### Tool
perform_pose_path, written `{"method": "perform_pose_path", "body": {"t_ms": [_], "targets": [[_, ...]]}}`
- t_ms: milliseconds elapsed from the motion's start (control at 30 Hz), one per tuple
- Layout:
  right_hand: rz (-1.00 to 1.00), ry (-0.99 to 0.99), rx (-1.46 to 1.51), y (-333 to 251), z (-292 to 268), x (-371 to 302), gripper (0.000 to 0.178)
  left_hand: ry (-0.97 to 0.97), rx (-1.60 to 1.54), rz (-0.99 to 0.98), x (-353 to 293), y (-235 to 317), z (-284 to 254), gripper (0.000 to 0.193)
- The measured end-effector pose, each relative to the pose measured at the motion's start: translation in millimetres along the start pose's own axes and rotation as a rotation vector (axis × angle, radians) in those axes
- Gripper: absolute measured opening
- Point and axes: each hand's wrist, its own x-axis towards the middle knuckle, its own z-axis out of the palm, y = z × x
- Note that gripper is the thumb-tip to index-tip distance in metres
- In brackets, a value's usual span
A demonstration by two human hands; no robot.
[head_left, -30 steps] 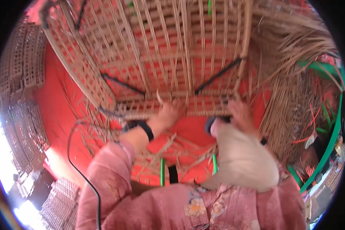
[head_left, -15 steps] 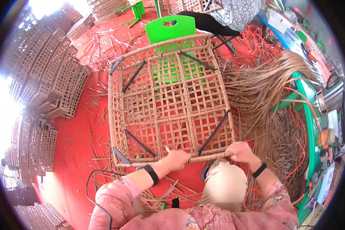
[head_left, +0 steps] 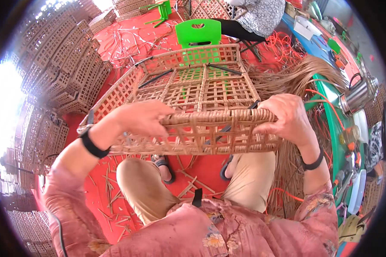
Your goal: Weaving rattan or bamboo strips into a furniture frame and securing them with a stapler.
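A large shallow rectangular wicker basket (head_left: 221, 135) is raised toward me over my knees, its near side wall facing me. Its open-weave bottom has thicker ribs and dark diagonal straps at the corners. My left hand (head_left: 143, 119) is closed over the near rim, left of its middle, fingers bent down the outer side. At the near right corner, my right hand (head_left: 286, 118) grips the same rim, thumb in front. The basket's far side rests at or just before a green plastic chair (head_left: 198, 32); the contact is not clear.
Tall stacks of woven baskets (head_left: 68, 64) stand at the left. Long loose strips (head_left: 283, 79) hang off a green bench (head_left: 330, 100) at the right, near a metal pot (head_left: 359, 95). Cut scraps (head_left: 191, 186) litter the red floor. Another person (head_left: 261, 19) sits at the back.
The basket's near side has risen and tilted toward me, now showing its outer wall. Both hands have come up with it, the left one moving further left. My knees and feet have come into view.
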Motion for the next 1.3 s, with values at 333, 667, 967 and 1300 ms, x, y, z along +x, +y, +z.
{"method": "perform_pose_path", "body": {"t_ms": [333,667,967,1300], "targets": [[0.033,-0.162,0.274,-82,-46,-12,0.052,-0.047,0.067,-0.087,-91,38,42,0.056],[0.503,-0.236,0.622,-143,20,-59,0.039,-0.294,0.369,-0.161,-63,-1,47,0.060],[0.748,-0.128,0.943,-190,42,-61,0.026,-0.081,0.810,-0.223,-52,-17,37,0.049],[0.632,-0.325,1.351,-128,151,29,0.029,0.264,0.973,0.001,-18,-41,13,0.032]]}}
